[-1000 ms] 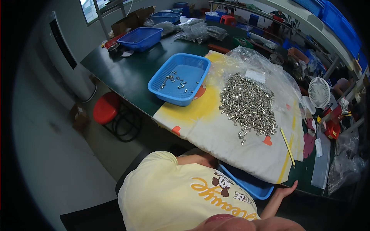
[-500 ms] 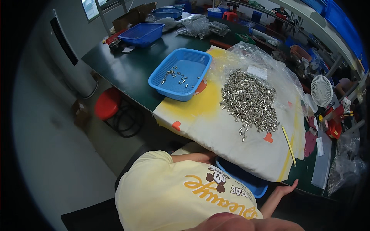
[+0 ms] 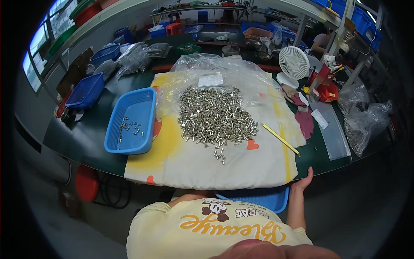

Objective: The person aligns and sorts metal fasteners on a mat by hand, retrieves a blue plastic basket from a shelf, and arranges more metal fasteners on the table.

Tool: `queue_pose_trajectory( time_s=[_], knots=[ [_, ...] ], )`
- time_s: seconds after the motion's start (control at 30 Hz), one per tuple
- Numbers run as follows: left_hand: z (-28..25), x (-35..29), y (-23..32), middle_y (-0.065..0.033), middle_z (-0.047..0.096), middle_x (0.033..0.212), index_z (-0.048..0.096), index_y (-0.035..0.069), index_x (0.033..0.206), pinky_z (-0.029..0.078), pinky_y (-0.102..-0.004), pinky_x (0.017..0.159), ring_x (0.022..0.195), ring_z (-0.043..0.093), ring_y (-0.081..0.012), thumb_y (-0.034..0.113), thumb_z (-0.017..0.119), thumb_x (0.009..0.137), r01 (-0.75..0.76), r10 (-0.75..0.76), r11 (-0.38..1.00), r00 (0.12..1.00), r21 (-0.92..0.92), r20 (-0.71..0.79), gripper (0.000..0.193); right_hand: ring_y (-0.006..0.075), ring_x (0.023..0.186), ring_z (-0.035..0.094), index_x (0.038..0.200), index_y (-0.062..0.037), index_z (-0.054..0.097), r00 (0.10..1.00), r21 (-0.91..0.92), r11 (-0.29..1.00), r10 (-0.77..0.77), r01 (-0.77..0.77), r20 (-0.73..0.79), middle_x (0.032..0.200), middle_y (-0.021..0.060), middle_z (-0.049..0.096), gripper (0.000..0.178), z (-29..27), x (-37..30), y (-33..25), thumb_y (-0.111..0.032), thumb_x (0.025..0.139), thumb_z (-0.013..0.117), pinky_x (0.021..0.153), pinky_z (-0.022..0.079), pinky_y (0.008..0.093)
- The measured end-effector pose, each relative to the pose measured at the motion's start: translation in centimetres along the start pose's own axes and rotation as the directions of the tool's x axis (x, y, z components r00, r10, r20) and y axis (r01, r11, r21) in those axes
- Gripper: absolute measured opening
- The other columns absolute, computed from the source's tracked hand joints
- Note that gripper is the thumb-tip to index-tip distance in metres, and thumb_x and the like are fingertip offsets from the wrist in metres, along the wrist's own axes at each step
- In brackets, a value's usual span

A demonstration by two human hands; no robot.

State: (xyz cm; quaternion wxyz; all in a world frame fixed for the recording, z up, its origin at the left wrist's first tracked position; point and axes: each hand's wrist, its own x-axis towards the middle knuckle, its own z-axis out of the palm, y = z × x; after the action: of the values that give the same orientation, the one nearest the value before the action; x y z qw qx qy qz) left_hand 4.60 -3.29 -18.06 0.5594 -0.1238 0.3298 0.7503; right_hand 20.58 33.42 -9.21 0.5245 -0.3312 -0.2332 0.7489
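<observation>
My right hand (image 3: pixel 302 181) is at the table's front edge, right of the cloth corner, with a finger stretched up and nothing visible in it. My left forearm (image 3: pixel 189 197) reaches under the front edge, and the fingers of that hand are hidden. Between my arms, a blue plastic basket (image 3: pixel 282 199) shows partly below the edge. A heap of small silvery metal fasteners (image 3: pixel 215 116) lies on the white and yellow cloth (image 3: pixel 194 166), with a few loose pieces in front. To the left stands a light blue basket (image 3: pixel 113 140) holding several similar pieces.
A yellow stick-like tool (image 3: pixel 280 139) lies right of the heap. Clear plastic sheeting (image 3: pixel 241 71) and a white label (image 3: pixel 211 80) lie behind it. A white fan (image 3: pixel 294 63), plastic bags (image 3: pixel 362 116) and a red container (image 3: pixel 328 92) are at right; a red stool (image 3: pixel 87 183) stands left.
The view has turned, so the table now appears squarer and the heap nearer the middle. My right hand remains at the front edge; my left hand stays hidden beneath it.
</observation>
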Motion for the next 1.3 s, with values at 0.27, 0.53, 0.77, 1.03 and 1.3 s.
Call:
queue_pose_trajectory(
  time_s=[0.27,0.53,0.77,1.03,1.3],
  knots=[
    [1.3,2.8,2.2,-0.0185,0.042,0.145,0.037,0.003,0.141,0.043,-0.0548,0.104,0.127,0.049,-0.0344,0.042,0.046,0.099,0.112,-0.114,0.990,0.993,0.088,0.021,0.058,0.0277,0.111,0.059,0.123,0.0010,0.055,0.995,0.030,0.999,-0.045,0.042,0.093,0.122,0.0129,0.061,0.048,-2.1,1.5,0.7,-0.036,0.093,0.049,0.098,0.044,0.0385],
    [2.0,5.1,4.7,-0.0180,0.042,0.145,0.037,0.003,0.142,0.042,-0.0542,0.105,0.128,0.048,-0.0336,0.041,0.046,0.099,0.272,-0.279,0.936,0.960,0.223,0.002,0.058,0.0237,0.105,0.061,0.121,0.0008,0.058,0.986,0.036,0.985,-0.168,0.167,0.015,0.116,0.0102,0.063,0.042,-3.5,2.7,1.7,-0.026,0.088,0.060,0.095,0.046,0.0341],
    [1.5,8.8,6.1,-0.0177,0.042,0.145,0.037,0.004,0.142,0.042,-0.0537,0.105,0.128,0.048,-0.0329,0.041,0.046,0.099,0.402,-0.406,0.877,0.913,0.262,-0.043,0.057,0.0277,0.109,0.060,0.126,0.0022,0.054,0.984,0.085,0.994,-0.081,0.069,0.156,0.120,0.0140,0.062,0.048,-3.4,1.4,1.1,-0.030,0.090,0.056,0.098,0.046,0.0378],
    [1.3,7.7,3.0,-0.0173,0.042,0.146,0.036,0.004,0.142,0.042,-0.0531,0.106,0.128,0.048,-0.0322,0.040,0.047,0.099,0.480,-0.482,0.846,0.875,0.232,-0.053,0.057,0.0263,0.108,0.060,0.123,0.0014,0.055,0.986,0.055,0.994,-0.103,0.096,0.133,0.119,0.0131,0.062,0.046,-2.1,1.1,1.1,-0.031,0.090,0.056,0.098,0.046,0.0364],
    [2.5,2.4,1.4,-0.0169,0.041,0.146,0.036,0.004,0.142,0.041,-0.0526,0.107,0.129,0.048,-0.0315,0.039,0.047,0.099,0.484,-0.478,0.842,0.874,0.239,-0.084,0.057,0.0215,0.107,0.059,0.122,-0.0010,0.057,0.993,-0.030,0.994,-0.107,0.109,0.054,0.118,0.0089,0.062,0.044,-1.9,1.5,0.9,-0.029,0.089,0.062,0.098,0.043,0.0332]
  ],
)
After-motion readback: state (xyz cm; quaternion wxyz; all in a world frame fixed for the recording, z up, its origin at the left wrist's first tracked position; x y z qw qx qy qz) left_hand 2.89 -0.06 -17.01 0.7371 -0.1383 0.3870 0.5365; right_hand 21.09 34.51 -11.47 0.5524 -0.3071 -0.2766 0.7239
